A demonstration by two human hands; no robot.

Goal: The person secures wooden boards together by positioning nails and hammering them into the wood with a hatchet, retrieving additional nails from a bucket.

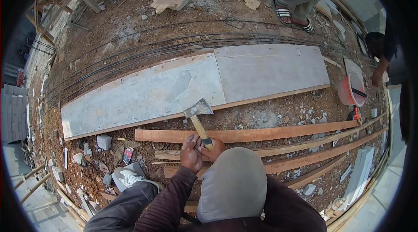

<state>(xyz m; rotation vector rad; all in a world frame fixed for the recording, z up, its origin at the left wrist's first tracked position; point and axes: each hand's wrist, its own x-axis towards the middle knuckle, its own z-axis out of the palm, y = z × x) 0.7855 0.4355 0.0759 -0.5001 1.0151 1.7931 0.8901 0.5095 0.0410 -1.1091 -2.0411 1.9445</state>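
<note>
A hatchet (200,121) with a broad metal head and a wooden handle, dark-banded near its lower end, reaches up from my hands. Its head overlaps the near edge of a long, pale wooden panel (148,88). My right hand (213,149) is closed round the lower end of the handle. Right beside it, my left hand (191,152) has its fingers curled in, palm partly up; whatever it may hold is too small to make out. A grey cap (233,184) covers part of my right arm.
Several long timber strips (248,135) lie on the near side. Thin steel bars (165,42) stretch behind the panel. A red bucket (352,90) stands at right, near another person's hand (377,78). Someone in striped sandals (283,12) stands at the back. Stones (104,141) litter the dirt.
</note>
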